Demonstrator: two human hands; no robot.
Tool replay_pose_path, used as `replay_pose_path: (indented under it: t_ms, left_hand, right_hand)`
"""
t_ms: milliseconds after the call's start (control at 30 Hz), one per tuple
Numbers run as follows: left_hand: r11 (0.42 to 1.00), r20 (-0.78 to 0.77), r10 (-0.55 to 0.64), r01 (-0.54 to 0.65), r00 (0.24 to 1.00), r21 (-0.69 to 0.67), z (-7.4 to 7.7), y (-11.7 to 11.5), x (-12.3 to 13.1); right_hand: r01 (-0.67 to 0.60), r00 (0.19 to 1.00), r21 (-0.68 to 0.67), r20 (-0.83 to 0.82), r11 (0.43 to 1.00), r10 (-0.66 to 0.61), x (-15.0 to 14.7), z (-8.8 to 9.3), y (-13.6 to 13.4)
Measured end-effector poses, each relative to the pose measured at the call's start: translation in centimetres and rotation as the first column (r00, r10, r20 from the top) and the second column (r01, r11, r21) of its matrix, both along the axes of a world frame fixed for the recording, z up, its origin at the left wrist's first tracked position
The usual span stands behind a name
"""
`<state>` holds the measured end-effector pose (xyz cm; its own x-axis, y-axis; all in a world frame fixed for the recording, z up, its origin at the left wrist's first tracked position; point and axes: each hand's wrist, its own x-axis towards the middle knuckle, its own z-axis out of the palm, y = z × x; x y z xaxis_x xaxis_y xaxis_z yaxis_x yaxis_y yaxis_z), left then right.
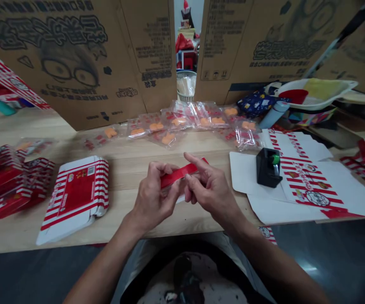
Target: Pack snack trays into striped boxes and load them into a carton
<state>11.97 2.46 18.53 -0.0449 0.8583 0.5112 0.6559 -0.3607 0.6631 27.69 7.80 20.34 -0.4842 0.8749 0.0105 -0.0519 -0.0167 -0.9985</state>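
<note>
In the middle of the table's near side, my left hand (155, 196) grips a small red box (178, 174) by its left end, with the narrow red face turned up towards me. My right hand (209, 185) closes on the right end, its thumb pressed at the lower edge and its index finger stretched along the top. Fingers hide much of the box's underside, and a bit of white shows below it. To the right, a black tape dispenser (268, 166) stands on flat striped cartons (309, 177).
Clear packets with orange and red pieces (179, 121) lie along the back, before tall brown cardboard panels (74, 59). At left are a stack of flat striped cartons (77, 190) and several folded red boxes (5, 181). A white basket (322, 95) and a light-blue bottle (275, 113) stand back right.
</note>
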Motion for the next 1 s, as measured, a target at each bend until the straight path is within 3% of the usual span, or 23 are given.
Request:
replay_pose_path:
  t_ms: [133, 267, 400, 533, 567, 633, 667, 733, 767, 867, 933, 1000]
  left_hand:
    - [0.991, -0.111, -0.082, 0.092, 0.990, 0.095, 0.6, 0.2, -0.4]
    - [0.976, -0.123, -0.193, 0.204, 0.973, 0.082, 1.2, 0.7, -0.7]
    - [0.993, -0.115, -0.105, 0.110, 0.988, 0.043, 1.8, 1.3, -0.1]
    - [0.999, -0.257, 0.042, -0.042, 0.965, 0.004, 1.9, 3.0, -0.6]
    - [0.996, -0.251, 0.084, -0.091, 0.964, -0.018, 1.4, 3.6, -1.4]
    - [0.966, -0.096, 0.240, -0.247, 0.966, -0.070, -0.4, 4.4, -3.9]
    - [0.930, 0.027, 0.354, -0.349, 0.935, -0.115, -1.7, 4.4, -5.5]
    - [0.818, 0.252, 0.573, -0.521, 0.780, -0.246, -4.9, 3.5, -8.5]
    - [0.749, 0.252, 0.657, -0.577, 0.711, -0.326, -6.6, 2.6, -9.8]
    - [0.656, 0.153, 0.736, -0.639, 0.659, -0.401, -10.7, -0.7, -11.7]
    - [0.624, -0.015, 0.737, -0.689, 0.676, -0.367, -11.6, -2.1, -11.6]
    - [0.667, -0.204, 0.653, -0.681, 0.729, -0.301, -10.9, -1.8, -10.7]
  right_hand:
    - [0.030, 0.998, -0.025, 0.056, 0.999, -0.028, -0.3, -0.6, 0.1]
    - [0.022, 0.998, 0.013, 0.055, 1.000, -0.022, 0.0, -1.0, 0.5]
    - [0.003, 1.000, 0.009, -0.025, 1.000, -0.003, -0.3, -1.9, 0.8]
    - [0.033, 0.999, 0.057, -0.002, 0.998, -0.033, -0.9, -3.5, 0.6]
    - [0.018, 0.999, 0.063, 0.031, 0.998, -0.019, -0.9, -4.1, 0.5]
    - [-0.032, 0.993, 0.057, 0.117, 0.998, 0.025, -0.3, -5.1, 0.9]
    - [-0.049, 0.984, 0.060, 0.173, 0.997, 0.038, 0.1, -5.7, 1.6]
    - [-0.063, 0.945, 0.116, 0.327, 0.991, 0.021, 0.9, -6.7, 3.8]
    - [-0.087, 0.895, 0.188, 0.446, 0.978, -0.006, 1.0, -7.2, 5.4]
    - [-0.293, 0.611, 0.401, 0.777, 0.868, -0.153, -0.6, -8.0, 11.2]
    - [-0.425, 0.487, 0.435, 0.849, 0.794, -0.204, -3.4, -8.2, 14.8]
    - [-0.520, 0.445, 0.419, 0.877, 0.745, -0.182, -7.2, -8.1, 17.3]
